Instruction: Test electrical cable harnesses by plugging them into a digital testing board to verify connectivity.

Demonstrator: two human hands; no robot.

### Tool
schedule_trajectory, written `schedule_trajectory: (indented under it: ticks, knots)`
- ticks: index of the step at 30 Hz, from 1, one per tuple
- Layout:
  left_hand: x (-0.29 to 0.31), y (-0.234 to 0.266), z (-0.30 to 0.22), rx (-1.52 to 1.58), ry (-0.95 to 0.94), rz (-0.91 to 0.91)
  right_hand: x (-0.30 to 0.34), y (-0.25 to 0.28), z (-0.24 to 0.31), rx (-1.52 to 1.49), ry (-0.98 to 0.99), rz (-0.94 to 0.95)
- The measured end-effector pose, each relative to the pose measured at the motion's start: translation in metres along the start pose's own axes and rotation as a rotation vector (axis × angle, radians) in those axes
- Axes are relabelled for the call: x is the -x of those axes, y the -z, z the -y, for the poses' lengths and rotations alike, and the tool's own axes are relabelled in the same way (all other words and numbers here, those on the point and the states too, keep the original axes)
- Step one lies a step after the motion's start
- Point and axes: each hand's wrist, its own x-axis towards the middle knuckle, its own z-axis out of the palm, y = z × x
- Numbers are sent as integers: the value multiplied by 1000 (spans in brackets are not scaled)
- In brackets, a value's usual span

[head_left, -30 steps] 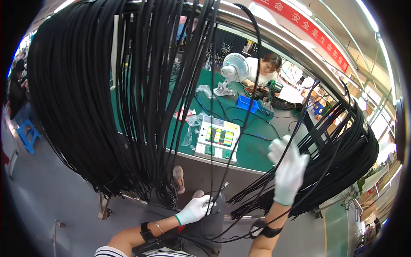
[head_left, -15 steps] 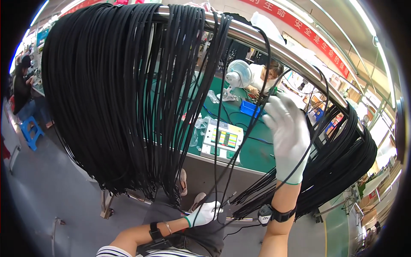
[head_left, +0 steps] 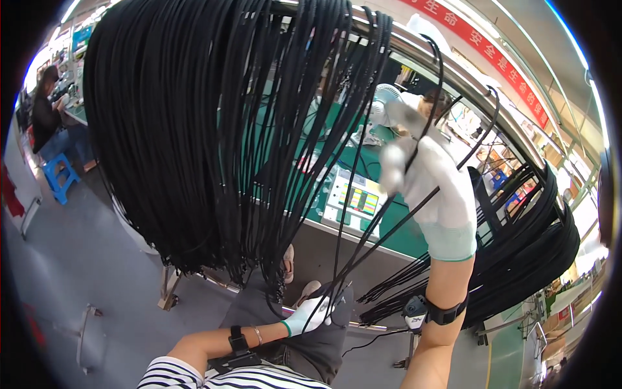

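Note:
My left hand [head_left: 311, 316], in a white glove, is low over my lap, closed round the lower ends of a few black cables [head_left: 341, 259]. Those cables run up toward a metal rail. Raised in front of the rail, my gloved right hand [head_left: 440, 185] is among the loose cables. One black strand passes by its fingers and another crosses its palm side near the wrist; motion smears the fingertips, so their grip is unclear. A thick curtain of black cables [head_left: 168, 142] hangs on the left, and a second bundle [head_left: 518, 266] hangs to the right.
Behind the cables is a green-topped table [head_left: 395, 243] with a white tester with a coloured screen [head_left: 353, 201] and a small fan [head_left: 387, 95]. A co-worker sits beyond it. At far left another person [head_left: 52, 117] sits on a blue stool [head_left: 59, 176].
My right hand has gone from open fingers above the cables to bent, blurred fingers at the strands. My left hand stays on the cable ends. The view has shifted slightly.

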Motion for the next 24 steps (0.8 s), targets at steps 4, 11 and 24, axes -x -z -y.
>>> schedule_trajectory:
  ticks: [4,11,24]
  knots:
    - [33,21,-24,-297,30,-173,15,10,8,-416,-87,95]
    - [125,90,-18,-721,63,-242,38,-24,-9,-25,-330,-86]
    - [163,85,-23,-838,157,-216,6,-89,-26,110,-182,-260]
